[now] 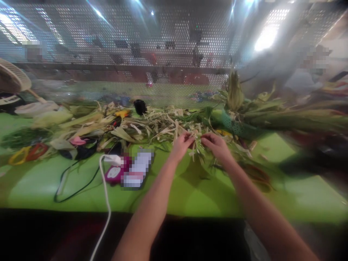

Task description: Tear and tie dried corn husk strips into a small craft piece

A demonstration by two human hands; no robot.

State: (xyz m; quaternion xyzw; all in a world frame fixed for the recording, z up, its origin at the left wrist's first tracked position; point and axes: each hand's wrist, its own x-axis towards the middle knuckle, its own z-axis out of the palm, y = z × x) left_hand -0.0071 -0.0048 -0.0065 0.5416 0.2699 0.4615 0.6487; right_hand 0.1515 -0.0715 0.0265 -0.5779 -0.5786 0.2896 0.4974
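A small bundle of corn husk strips [198, 151], pale at the top and greenish below, is held above the green table [174, 195]. My left hand [181, 146] pinches its left side between thumb and fingers. From the right, my right hand [216, 145] has its fingertips closed at the bundle's edge, on a strip as far as the blur lets me tell. Just behind both hands lies a heap of loose husk strips [160, 121], mostly dry and cream coloured. The bundle's shadow falls on the tabletop below it.
Left of my arms lie a phone [138, 168], a magenta box [115, 174] with a white plug and cable [106, 195], and scissors [38, 152]. A green basket [236, 123] with long husks stands back right. A perforated metal screen [168, 54] borders the table's back.
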